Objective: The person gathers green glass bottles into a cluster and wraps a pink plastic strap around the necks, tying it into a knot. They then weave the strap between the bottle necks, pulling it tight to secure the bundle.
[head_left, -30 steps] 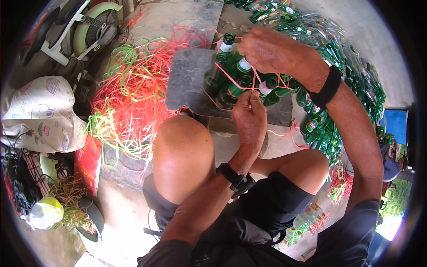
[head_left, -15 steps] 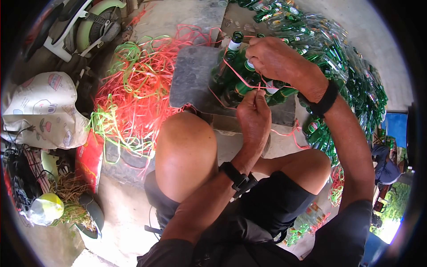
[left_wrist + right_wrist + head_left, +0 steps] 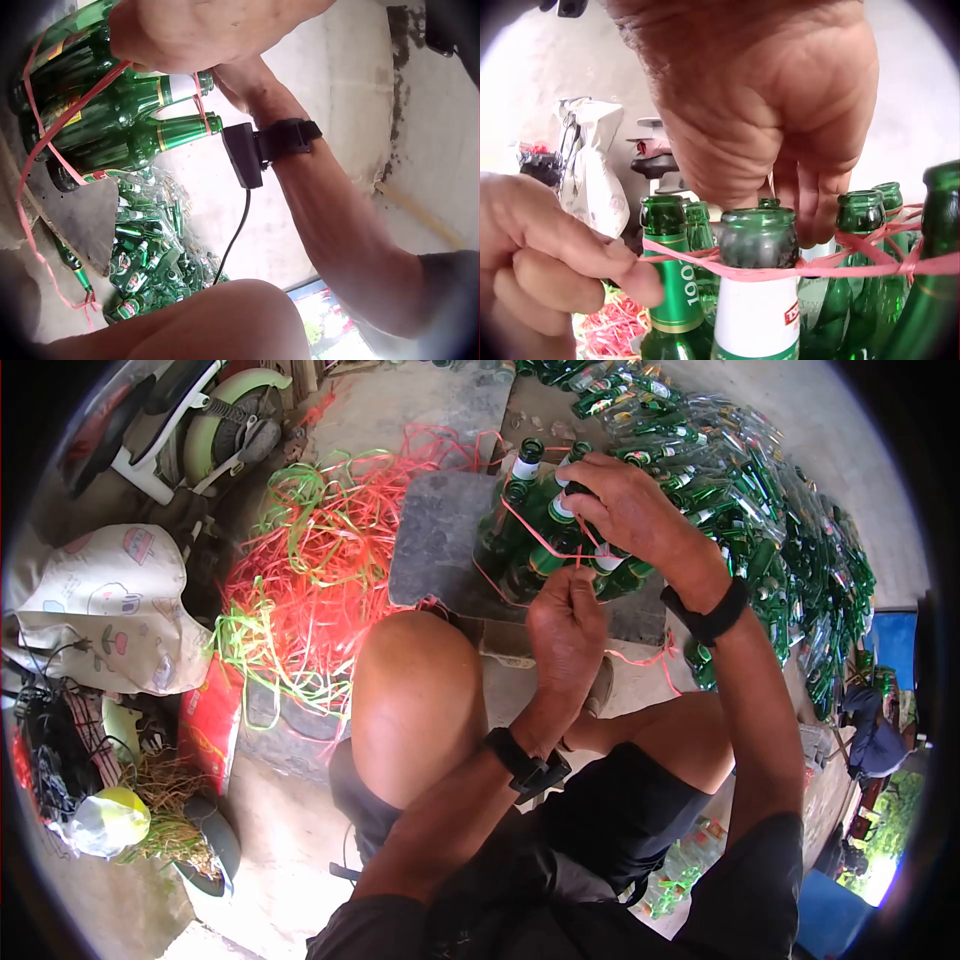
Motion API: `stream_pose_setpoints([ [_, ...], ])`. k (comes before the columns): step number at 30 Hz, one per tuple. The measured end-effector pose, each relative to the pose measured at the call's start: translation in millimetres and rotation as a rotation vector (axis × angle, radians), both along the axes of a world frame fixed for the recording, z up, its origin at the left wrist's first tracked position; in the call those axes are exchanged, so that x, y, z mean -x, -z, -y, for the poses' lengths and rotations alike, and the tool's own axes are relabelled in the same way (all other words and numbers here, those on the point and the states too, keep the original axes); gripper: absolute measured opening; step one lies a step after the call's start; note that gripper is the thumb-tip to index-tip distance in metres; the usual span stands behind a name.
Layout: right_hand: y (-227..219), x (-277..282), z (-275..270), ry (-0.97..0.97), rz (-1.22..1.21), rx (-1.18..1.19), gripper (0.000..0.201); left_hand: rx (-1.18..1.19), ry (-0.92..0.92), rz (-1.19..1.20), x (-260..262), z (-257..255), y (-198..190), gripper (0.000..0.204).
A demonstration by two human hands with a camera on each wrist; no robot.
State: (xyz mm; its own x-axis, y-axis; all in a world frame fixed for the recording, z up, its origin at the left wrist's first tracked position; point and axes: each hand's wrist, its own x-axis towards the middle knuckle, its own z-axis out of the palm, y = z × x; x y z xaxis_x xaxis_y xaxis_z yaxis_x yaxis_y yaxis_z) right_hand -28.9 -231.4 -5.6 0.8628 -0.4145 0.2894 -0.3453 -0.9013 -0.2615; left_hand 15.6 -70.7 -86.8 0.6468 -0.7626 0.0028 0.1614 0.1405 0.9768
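Note:
A bundle of green glass bottles (image 3: 497,532) stands upright on a dark slab (image 3: 432,525), with pink plastic strap (image 3: 527,532) looped round the necks and lower down round the bodies. At the near side of the bundle, my left hand (image 3: 565,622) pinches the strap between thumb and forefinger. In the right wrist view the strap runs taut from those fingers past a white-labelled bottle neck (image 3: 756,307). My right hand (image 3: 640,510) is over the far necks, thumb and fingers apart around a bottle mouth. Its fingertips reach down behind the necks; I cannot tell whether they hold strap.
A tangled heap of red and green strap (image 3: 320,580) lies left of the slab. Many loose bottles (image 3: 760,510) are piled along the right. A patterned white cloth (image 3: 110,610) and a wheeled vehicle (image 3: 215,435) stand at left. My bare knees flank the near side.
My right hand has turned and its thumb and fingers have spread apart over the necks. The left hand keeps its pinch on the strap. The head view has shifted slightly.

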Motion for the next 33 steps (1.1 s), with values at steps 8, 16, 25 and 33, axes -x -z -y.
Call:
stream_pose_setpoints([
  [8,-11,33,-50,0.099,0.208,-0.001,0.037,0.022,0.026,0.125,-9,-1,-2,0.021],
  [16,6,51,-55,0.117,0.159,0.035,0.023,-0.017,0.149,0.047,-24,-2,-3,0.019],
  [25,18,53,-47,0.098,0.22,-0.048,0.015,-0.059,0.082,0.107,-27,0,-12,0.021],
  [33,31,52,-44,0.096,0.307,-0.012,0.011,-0.052,0.086,0.179,-38,-3,-5,0.02],
])
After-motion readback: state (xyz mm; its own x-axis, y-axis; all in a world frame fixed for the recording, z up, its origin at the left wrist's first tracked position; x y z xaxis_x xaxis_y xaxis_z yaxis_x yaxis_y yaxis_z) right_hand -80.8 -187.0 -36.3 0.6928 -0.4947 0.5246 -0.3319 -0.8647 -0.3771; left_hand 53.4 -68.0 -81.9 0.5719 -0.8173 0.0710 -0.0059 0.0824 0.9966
